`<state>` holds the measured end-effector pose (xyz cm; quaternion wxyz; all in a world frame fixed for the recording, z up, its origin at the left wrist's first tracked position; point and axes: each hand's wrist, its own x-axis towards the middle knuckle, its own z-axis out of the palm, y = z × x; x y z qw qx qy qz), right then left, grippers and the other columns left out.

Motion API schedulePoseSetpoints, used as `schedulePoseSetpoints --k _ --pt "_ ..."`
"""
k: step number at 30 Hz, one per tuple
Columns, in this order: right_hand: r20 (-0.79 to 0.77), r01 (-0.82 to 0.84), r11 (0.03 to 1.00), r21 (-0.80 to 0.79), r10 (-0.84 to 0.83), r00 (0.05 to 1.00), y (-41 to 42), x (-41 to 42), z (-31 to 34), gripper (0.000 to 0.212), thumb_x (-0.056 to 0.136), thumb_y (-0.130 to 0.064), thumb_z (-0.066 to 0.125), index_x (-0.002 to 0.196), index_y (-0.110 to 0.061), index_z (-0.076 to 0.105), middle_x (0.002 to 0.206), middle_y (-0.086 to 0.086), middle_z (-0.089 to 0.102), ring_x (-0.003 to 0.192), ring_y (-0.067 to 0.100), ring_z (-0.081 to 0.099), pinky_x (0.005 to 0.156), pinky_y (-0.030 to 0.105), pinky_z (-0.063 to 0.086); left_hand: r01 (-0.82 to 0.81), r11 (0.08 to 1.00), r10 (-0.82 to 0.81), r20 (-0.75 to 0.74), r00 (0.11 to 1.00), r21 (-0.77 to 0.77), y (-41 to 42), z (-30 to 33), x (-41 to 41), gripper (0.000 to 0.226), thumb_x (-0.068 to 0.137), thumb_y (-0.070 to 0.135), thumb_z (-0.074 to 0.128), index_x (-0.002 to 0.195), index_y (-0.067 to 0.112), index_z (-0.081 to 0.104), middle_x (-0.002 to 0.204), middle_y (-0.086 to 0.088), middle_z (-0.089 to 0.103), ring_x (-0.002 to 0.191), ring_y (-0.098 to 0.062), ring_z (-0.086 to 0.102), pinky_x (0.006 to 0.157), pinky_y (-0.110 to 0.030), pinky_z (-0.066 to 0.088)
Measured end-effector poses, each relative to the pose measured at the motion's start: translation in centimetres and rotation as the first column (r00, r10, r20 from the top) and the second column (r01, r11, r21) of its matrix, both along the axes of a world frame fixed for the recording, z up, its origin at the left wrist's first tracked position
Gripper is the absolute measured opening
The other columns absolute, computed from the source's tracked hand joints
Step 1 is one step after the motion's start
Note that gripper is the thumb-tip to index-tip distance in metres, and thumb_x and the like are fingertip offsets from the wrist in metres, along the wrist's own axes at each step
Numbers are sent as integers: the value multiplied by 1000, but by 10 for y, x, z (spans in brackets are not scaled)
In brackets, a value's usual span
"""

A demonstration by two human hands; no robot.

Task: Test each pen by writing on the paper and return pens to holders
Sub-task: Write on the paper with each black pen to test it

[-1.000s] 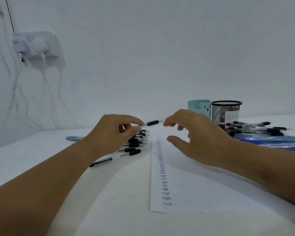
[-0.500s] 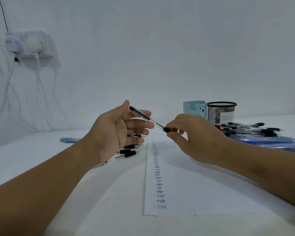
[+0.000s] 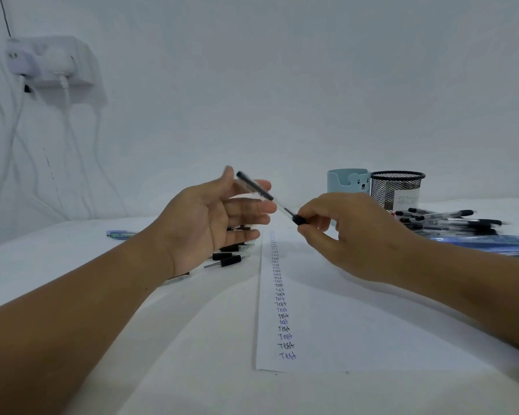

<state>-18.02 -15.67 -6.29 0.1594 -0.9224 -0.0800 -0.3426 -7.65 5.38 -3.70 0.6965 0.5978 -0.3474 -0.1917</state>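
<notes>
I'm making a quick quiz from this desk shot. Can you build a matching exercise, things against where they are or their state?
Things:
1. pen
2. mesh holder
3. paper
4. left hand

Places or states:
A. flat on the table, a column of "Test" down it
B. open, fingers straight
C. pinched at one end by the right hand
D. upright beside the blue bear cup

Pairs: 1-C, 2-D, 3-A, 4-B

Both forearms are bare to the frame edge (no sleeves, watch or rings), as are the hands.
</notes>
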Motion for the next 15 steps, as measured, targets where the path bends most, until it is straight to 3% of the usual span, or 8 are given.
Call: schedulePoseSetpoints --k 3,5,7,8,10,12,15 --pt "-52 -45 961 275 61 997 9 -6 4 3 87 -22 73 84 -21 73 68 -10 70 59 5 61 60 16 45 23 998 -26 58 998 58 -1 0 -1 59 101 56 28 125 18 66 104 -17 75 86 -29 68 78 -40 52" --pt "-124 -127 837 533 225 966 20 -14 8 10 83 -15 75 81 -8 69 69 3 73 60 17 66 60 33 49 -38 976 -21 266 964 215 -1 -5 -5 41 105 42 38 121 18 68 99 -14 75 82 -24 66 72 -37 51" --pt "-144 -196 711 676 388 910 30 -21 11 17 82 -9 72 70 -3 60 63 9 67 55 23 61 50 32 42 -125 907 -110 511 852 403 0 -10 -9 17 101 20 58 101 23 75 90 0 75 80 -15 64 70 -30 48" --pt "-156 -220 664 714 458 875 36 -25 11 24 83 -7 70 63 -7 56 58 8 61 50 23 56 46 29 37 -154 861 -191 590 785 484 -1 -12 -10 16 95 14 66 91 27 75 84 9 73 79 -10 63 70 -26 46" --pt "-197 -241 593 769 578 792 46 -32 9 30 79 -8 65 54 -15 49 53 8 50 43 23 44 41 23 29 -190 778 -328 645 691 599 -3 -14 -12 18 83 25 80 78 40 72 76 23 66 74 -2 60 71 -23 43" --pt "-248 -245 555 795 666 703 53 -36 3 16 73 -14 57 58 -17 51 54 11 49 40 21 41 40 18 25 -202 735 -378 639 670 647 -4 -14 -14 9 68 46 78 70 48 69 75 27 64 74 2 59 73 -23 43" --pt "-324 -260 577 775 715 620 59 -39 -4 8 75 -15 57 68 -15 60 57 13 55 38 18 42 40 16 24 -180 704 -419 606 677 687 0 -11 -13 24 55 54 70 78 48 71 85 22 69 84 2 64 77 -26 50"
